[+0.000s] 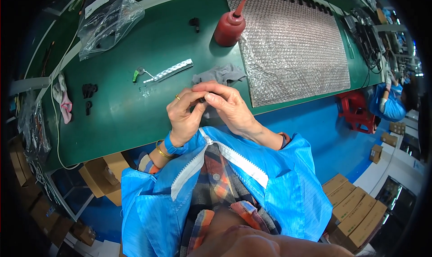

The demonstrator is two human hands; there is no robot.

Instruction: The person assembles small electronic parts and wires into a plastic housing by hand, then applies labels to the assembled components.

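Both my hands meet over the near edge of the green table. My left hand (pixel 183 114) pinches a small black part (pixel 202 100), mostly hidden by the fingers. From the other side, my right hand (pixel 230 107) closes on the same part with thumb and fingertips. A crumpled grey cloth (pixel 220 74) lies just beyond my fingers. Past it stands a red squeeze bottle (pixel 229 28) with a pointed nozzle. Farther left are a silvery strip (pixel 170 71) and a small bright green piece (pixel 135 76) beside a little round dark piece.
Bubble wrap (pixel 292 50) covers the table's right side, with several black parts (pixel 306 1) along its far edge. More black parts lie at left (pixel 89 90) and far centre (pixel 194 23). A plastic bag (pixel 110 22), a pink-white glove (pixel 64 99) and cardboard boxes (pixel 355 209) surround me. A co-worker (pixel 389 101) sits far right.
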